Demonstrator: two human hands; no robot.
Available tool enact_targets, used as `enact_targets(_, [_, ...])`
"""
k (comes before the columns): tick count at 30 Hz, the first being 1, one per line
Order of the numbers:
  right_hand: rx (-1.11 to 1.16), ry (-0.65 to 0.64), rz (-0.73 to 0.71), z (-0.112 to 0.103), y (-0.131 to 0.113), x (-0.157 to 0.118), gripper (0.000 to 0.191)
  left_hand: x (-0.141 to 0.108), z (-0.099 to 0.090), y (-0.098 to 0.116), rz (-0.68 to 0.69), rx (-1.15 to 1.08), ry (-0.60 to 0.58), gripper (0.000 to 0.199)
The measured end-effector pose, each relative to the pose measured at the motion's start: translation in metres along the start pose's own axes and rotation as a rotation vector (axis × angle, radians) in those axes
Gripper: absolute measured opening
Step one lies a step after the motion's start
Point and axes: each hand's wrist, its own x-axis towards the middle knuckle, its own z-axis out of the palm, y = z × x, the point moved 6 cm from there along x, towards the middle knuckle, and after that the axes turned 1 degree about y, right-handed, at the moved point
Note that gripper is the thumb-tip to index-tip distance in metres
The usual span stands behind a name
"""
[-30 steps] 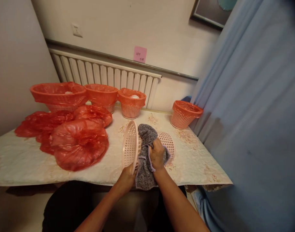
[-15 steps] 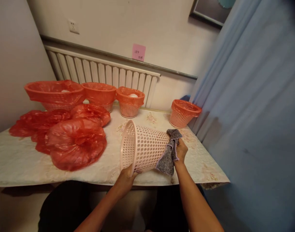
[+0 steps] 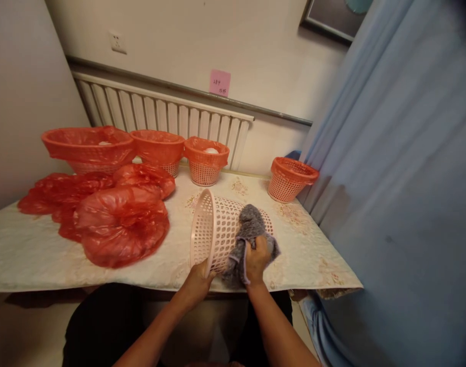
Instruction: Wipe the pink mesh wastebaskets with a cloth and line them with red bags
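A pale pink perforated basket (image 3: 223,227) lies on its side on the cloth-covered table (image 3: 179,270), its open mouth facing left. My left hand (image 3: 198,280) grips the lower part of its rim. Pressed against the side of the basket is a grey cloth (image 3: 250,224) with a light purple edge. My right hand (image 3: 257,257) is closed round that cloth, near the middle of the basket's wall. Part of the basket's far end shows beyond the cloth.
Crumpled red plastic bags (image 3: 122,224) lie at the left. Behind them are three red-lined baskets (image 3: 206,165) by the radiator (image 3: 160,112). Another red-lined basket (image 3: 288,181) stands at the back right, beside a blue curtain (image 3: 389,153).
My right hand has moved left with the grey cloth, from the basket's base end to the middle of its side. My left hand and the basket have barely moved.
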Motion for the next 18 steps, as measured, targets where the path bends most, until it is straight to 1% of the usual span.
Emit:
enact_targets(2, [0.086, -0.036, -0.066, 0.005, -0.030, -0.010, 0.010, -0.001, 0.000, 0.001, 0.027, -0.013, 0.013, 0.040])
enact_targets(4, [0.189, -0.075, -0.139, 0.010, -0.057, -0.015, 0.019, -0.002, 0.000, 0.002, 0.029, -0.009, 0.028, 0.037])
enact_targets(6, [0.264, -0.108, -0.178, 0.014, -0.075, -0.015, 0.027, -0.002, -0.001, 0.003, 0.010, -0.002, 0.041, 0.035])
enact_targets(7, [0.288, -0.122, -0.185, 0.016, -0.081, -0.012, 0.028, -0.002, -0.001, 0.003, 0.000, -0.003, 0.043, 0.035])
enact_targets(9, [0.309, -0.153, -0.189, 0.020, -0.087, -0.002, 0.026, -0.001, -0.003, 0.004, -0.009, -0.015, 0.043, 0.035])
enact_targets(11, [0.300, -0.182, -0.194, 0.024, -0.087, 0.011, 0.023, -0.001, -0.003, 0.004, -0.002, -0.016, 0.036, 0.035])
enact_targets(15, [0.239, -0.210, -0.206, 0.028, -0.080, 0.037, 0.017, -0.002, -0.003, 0.000, 0.007, -0.021, 0.032, 0.036])
enact_targets(18, [0.197, -0.238, -0.198, 0.029, -0.071, 0.051, 0.014, -0.005, 0.000, -0.004, 0.005, -0.035, 0.021, 0.036])
